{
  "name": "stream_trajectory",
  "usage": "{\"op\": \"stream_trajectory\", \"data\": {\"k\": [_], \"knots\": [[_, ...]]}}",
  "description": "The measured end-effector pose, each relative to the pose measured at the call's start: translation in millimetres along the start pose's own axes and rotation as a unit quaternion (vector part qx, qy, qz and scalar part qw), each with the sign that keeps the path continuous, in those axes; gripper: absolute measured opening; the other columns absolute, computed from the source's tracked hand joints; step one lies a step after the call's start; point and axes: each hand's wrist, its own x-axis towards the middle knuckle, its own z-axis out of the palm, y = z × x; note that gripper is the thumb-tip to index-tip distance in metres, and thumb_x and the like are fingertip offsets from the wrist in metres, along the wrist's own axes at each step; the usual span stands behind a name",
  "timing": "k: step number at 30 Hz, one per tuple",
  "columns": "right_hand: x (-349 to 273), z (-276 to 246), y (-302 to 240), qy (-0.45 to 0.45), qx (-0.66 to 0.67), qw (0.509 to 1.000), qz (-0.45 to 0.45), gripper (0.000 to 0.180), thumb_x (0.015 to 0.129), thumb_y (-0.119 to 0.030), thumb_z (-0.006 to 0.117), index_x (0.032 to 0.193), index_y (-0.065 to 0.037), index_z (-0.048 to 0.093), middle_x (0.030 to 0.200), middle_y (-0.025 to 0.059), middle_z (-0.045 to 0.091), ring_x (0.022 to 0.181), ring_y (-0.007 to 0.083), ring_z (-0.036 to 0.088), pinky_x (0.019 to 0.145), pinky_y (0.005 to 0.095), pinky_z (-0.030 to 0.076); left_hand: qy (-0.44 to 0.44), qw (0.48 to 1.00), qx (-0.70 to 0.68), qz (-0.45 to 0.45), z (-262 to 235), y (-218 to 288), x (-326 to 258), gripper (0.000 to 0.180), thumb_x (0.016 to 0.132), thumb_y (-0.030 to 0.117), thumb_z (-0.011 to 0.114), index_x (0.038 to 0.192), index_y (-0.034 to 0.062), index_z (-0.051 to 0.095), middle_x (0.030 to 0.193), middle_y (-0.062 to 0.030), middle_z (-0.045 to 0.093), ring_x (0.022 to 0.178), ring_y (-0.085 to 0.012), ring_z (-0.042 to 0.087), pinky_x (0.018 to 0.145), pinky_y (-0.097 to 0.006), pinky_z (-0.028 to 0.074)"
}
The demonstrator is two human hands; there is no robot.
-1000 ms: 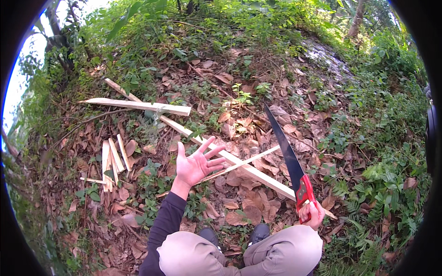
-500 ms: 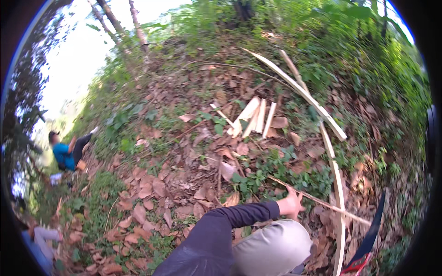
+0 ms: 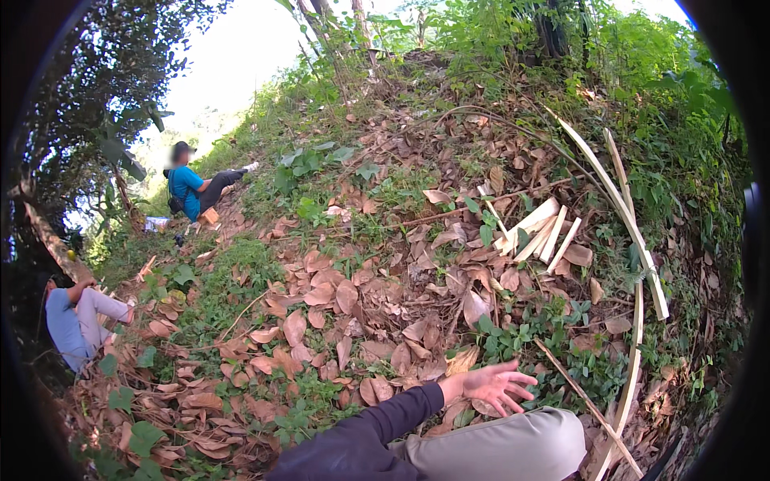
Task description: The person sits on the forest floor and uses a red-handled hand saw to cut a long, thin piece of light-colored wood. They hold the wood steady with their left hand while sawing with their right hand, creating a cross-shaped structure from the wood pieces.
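My left hand [image 3: 496, 386] hovers open, fingers spread, over dry leaves just above my bent knee [image 3: 513, 445]. It holds nothing. A thin split stick [image 3: 584, 401] lies on the ground just right of that hand. Long pale split bamboo strips [image 3: 618, 208] curve along the right side, and a small bundle of short split pieces [image 3: 539, 231] rests on the leaves farther up. My right hand is out of view; a dark blade tip [image 3: 664, 466] shows at the lower right edge.
The ground is a leaf-covered slope with green weeds. A person in a blue shirt [image 3: 192, 186] sits uphill at the left. Another person in a light blue top [image 3: 76, 317] sits at the far left edge. Trees and bushes ring the area.
The view has swung left, so the bamboo pieces moved to the right side and two seated people came into view. My right hand with the red-handled knife left the picture. My left hand stays open.
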Motion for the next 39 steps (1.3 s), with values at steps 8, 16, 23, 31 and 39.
{"op": "stream_trajectory", "data": {"k": [8, 16, 23, 31, 39], "knots": [[-22, -41, -3, 0.056, 0.029, 0.998, -0.017, 0.036, 0.104, -0.034, 0.044, 0.077, -0.011, 0.048, 0.047, 0.0020, 0.039, 0.036, 0.0154, 0.034, 0.036, 0.0317, 0.035, 0.178, 0.673, 0.663, -0.276, 52, 96, 3, 0.068, 0.099, 0.065, 0.040, 0.132, 0.0106, 0.064, 0.128, -0.0156, 0.065, 0.122, -0.0317, 0.061, 0.103, -0.056, 0.043], [-91, -53, -27, 0.078, 0.092, 0.990, -0.076, 0.034, 0.103, -0.033, 0.045, 0.077, -0.011, 0.049, 0.049, -0.0006, 0.040, 0.038, 0.0124, 0.036, 0.039, 0.0301, 0.035, 0.191, 0.628, 0.748, -0.093, 5, 79, 76, 0.053, 0.091, 0.060, 0.061, 0.112, 0.0134, 0.074, 0.104, -0.0137, 0.074, 0.115, -0.0282, 0.066, 0.100, -0.057, 0.046], [-128, -6, -40, 0.135, 0.009, 0.985, -0.106, 0.027, 0.097, -0.021, 0.057, 0.074, -0.009, 0.048, 0.053, -0.0014, 0.039, 0.039, 0.0122, 0.038, 0.043, 0.0284, 0.036, -0.003, 0.560, 0.803, 0.205, 59, -48, 213, 0.046, 0.096, 0.042, 0.061, 0.123, 0.0049, 0.059, 0.112, -0.0146, 0.064, 0.104, -0.0318, 0.064, 0.090, -0.043, 0.051], [-147, -1, 26, 0.168, -0.258, 0.946, -0.097, 0.026, 0.090, -0.013, 0.069, 0.069, -0.003, 0.058, 0.055, -0.0048, 0.047, 0.048, 0.0047, 0.040, 0.046, 0.0270, 0.030, -0.136, 0.455, 0.865, 0.160, 25, -86, 336, 0.037, 0.097, 0.042, 0.059, 0.108, 0.0071, 0.059, 0.086, -0.0188, 0.066, 0.084, -0.0397, 0.067, 0.074, -0.051, 0.053], [-110, 18, 70, 0.088, -0.399, 0.893, -0.190, 0.028, 0.086, -0.011, 0.070, 0.065, -0.004, 0.054, 0.050, 0.0056, 0.045, 0.040, 0.0178, 0.047, 0.045, 0.0333, 0.034, -0.090, 0.453, 0.881, 0.102, 0, -59, 344, 0.031, 0.099, 0.037, 0.054, 0.111, 0.0078, 0.057, 0.086, -0.0198, 0.069, 0.081, -0.0432, 0.066, 0.070, -0.055, 0.053]]}}
